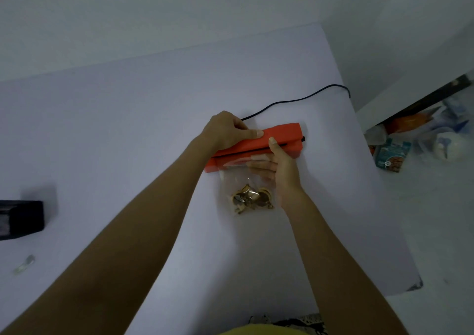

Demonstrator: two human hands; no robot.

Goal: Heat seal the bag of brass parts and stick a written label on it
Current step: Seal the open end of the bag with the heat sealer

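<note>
While left hand [225,132] clamps sealer [256,144], right hand [279,170] pinches bag [246,180] beneath it.

The heat sealer [259,143] is bright orange-red with a black cord [295,100]; the bag [246,180] is clear, its brass parts [252,198] golden-brown; the desk [128,129] is pale lavender-white; a black box [20,219] sits at its left edge

Both bare forearms reach from the lower frame edge toward the centre. The left hand [225,130] lies palm-down, fingers curled, thumb stretched rightward. Just right and below it, the right hand [280,171] has its thumb pointing up and its fingers extended leftward.
</note>
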